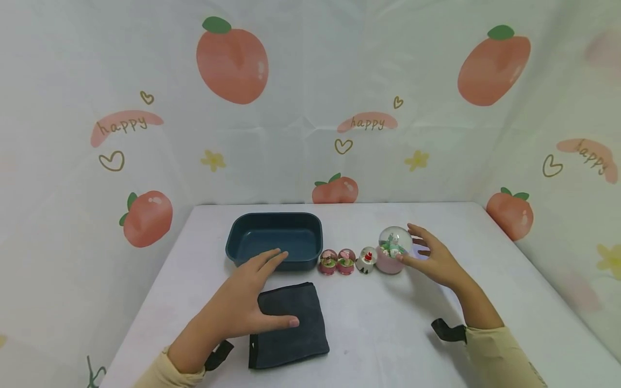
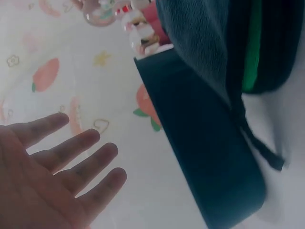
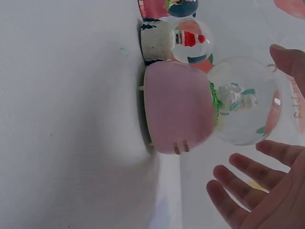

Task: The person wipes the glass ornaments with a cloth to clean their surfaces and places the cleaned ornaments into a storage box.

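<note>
Fingers of the right hand (image 1: 435,262) spread apart around the large snow globe (image 1: 392,250), right of three small globes (image 1: 346,262). Those of the left hand (image 1: 237,307), also apart, hover by the dark cloth (image 1: 305,339), the blue tray (image 1: 274,245) farther off.

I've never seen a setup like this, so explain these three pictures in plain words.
No machine here: a person's bare left hand and right hand. The wide picture comes from a head-worn camera; the close ones from cameras on each wrist. On the white table are a blue tub, a dark cloth, three small snow globes and a large snow globe. Nothing is held: the left hand is open near the cloth, the right is open beside the large snow globe.
</note>
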Motion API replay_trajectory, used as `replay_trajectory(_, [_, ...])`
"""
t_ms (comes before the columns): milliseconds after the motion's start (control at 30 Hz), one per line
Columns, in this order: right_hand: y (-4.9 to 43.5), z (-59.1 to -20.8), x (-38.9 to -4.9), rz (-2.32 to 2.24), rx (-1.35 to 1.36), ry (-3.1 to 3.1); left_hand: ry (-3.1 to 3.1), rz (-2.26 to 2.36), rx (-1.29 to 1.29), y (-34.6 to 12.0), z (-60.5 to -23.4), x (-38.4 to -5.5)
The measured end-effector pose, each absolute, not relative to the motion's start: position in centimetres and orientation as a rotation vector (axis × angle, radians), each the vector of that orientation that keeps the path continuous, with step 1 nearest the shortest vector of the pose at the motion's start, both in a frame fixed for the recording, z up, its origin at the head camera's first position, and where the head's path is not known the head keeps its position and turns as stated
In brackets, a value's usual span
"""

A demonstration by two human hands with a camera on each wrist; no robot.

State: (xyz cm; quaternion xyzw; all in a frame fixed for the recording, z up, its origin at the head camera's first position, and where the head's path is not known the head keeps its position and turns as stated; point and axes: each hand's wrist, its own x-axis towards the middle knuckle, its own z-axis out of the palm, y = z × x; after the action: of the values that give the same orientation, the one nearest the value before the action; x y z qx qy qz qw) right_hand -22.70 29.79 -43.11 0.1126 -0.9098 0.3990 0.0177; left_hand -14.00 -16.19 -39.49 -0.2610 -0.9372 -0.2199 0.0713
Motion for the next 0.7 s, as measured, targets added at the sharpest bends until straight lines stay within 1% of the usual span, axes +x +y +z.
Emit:
replay_trajectory(400, [29.9, -44.7, -23.5, 1.282, 0.32, -2.826, -2.922, -0.672, -0.848, -14.5, -41.3, -13.6])
replay_trajectory(700, [29.9, -44.5, -23.4, 1.289, 0.303, -2.826, -3.021, -0.654, -0.882, -13.8, -42.7, -13.7])
